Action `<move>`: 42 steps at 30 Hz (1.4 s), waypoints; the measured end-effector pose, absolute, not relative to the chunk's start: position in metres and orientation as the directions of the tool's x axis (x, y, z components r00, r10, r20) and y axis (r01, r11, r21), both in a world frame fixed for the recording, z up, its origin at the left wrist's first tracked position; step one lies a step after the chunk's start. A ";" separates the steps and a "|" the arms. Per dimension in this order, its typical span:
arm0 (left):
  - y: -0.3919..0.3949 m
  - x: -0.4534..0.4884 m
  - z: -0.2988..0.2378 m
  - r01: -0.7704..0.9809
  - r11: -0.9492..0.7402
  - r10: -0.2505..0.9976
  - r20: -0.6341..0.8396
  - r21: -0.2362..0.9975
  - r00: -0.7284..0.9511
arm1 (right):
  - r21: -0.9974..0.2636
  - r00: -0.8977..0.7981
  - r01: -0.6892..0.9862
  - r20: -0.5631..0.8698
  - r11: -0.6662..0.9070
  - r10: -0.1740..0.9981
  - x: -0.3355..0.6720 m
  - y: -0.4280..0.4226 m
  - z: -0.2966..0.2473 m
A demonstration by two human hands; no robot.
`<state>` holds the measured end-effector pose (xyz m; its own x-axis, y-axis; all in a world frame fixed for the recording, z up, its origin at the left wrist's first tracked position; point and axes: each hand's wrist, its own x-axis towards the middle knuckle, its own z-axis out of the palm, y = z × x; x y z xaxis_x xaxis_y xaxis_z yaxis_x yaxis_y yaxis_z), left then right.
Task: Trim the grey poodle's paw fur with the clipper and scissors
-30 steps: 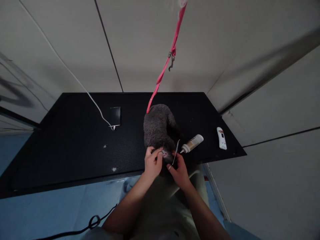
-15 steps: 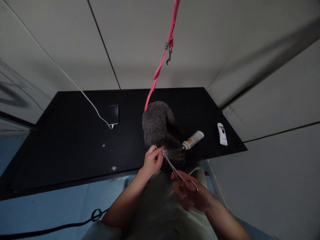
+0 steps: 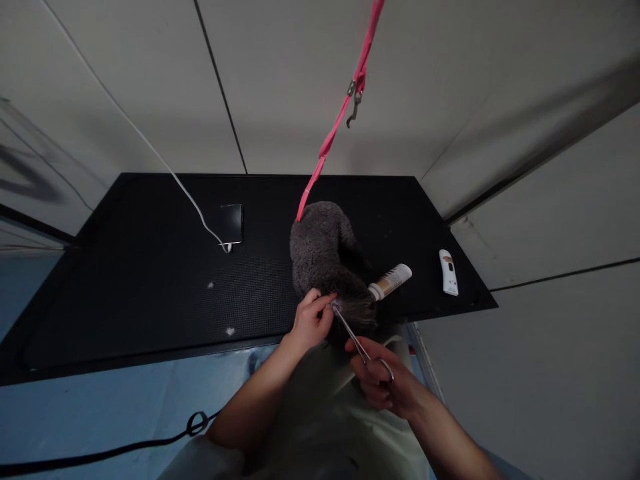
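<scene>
A small grey curly-haired dog (image 3: 325,257) stands on the black grooming table (image 3: 150,293), tied by a pink leash (image 3: 336,130) that runs up out of view. My left hand (image 3: 313,320) is closed in a pinch on the dog's fur at its near end. My right hand (image 3: 383,383) holds metal forceps (image 3: 357,343) by the ring handles. The forceps' tips reach up to the spot where my left fingers pinch.
A white and tan bottle (image 3: 390,281) lies beside the dog on the right. Further right lies a small white device (image 3: 449,272). A dark phone (image 3: 231,223) with a white cable (image 3: 165,163) lies at the left. Tufts of fluff dot the mat. A black cord crosses the blue floor.
My right hand has drawn back from the dog toward me and turned the forceps so their tips point at the pinched fur. The left hand has kept its hold.
</scene>
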<state>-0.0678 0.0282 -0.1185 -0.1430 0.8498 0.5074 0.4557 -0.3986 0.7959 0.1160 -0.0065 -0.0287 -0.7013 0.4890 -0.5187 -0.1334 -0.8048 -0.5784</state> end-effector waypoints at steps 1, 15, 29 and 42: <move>0.028 -0.068 -0.119 0.452 -0.394 0.853 0.501 0.800 -0.144 | -0.580 -0.709 -0.151 -0.501 -0.800 0.497 0.117 -0.008 -0.029; 0.026 -0.066 -0.119 0.400 -0.376 0.877 0.461 0.836 -0.138 | -0.567 -0.724 -0.143 -0.499 -0.811 0.476 0.116 -0.009 -0.026; 0.026 -0.064 -0.120 0.400 -0.355 0.890 0.436 0.845 -0.131 | -0.580 -0.606 0.009 -0.651 -0.814 0.457 0.111 -0.009 -0.013; 0.027 -0.063 -0.123 0.390 -0.367 0.888 0.442 0.845 -0.123 | -0.554 -0.654 -0.026 -0.620 -0.832 0.433 0.114 0.000 -0.021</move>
<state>-0.0627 0.0274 -0.1227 -0.1230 0.8884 0.4423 0.3896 -0.3666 0.8449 0.1142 0.0004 -0.0208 -0.6544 0.4329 -0.6200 -0.0258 -0.8322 -0.5538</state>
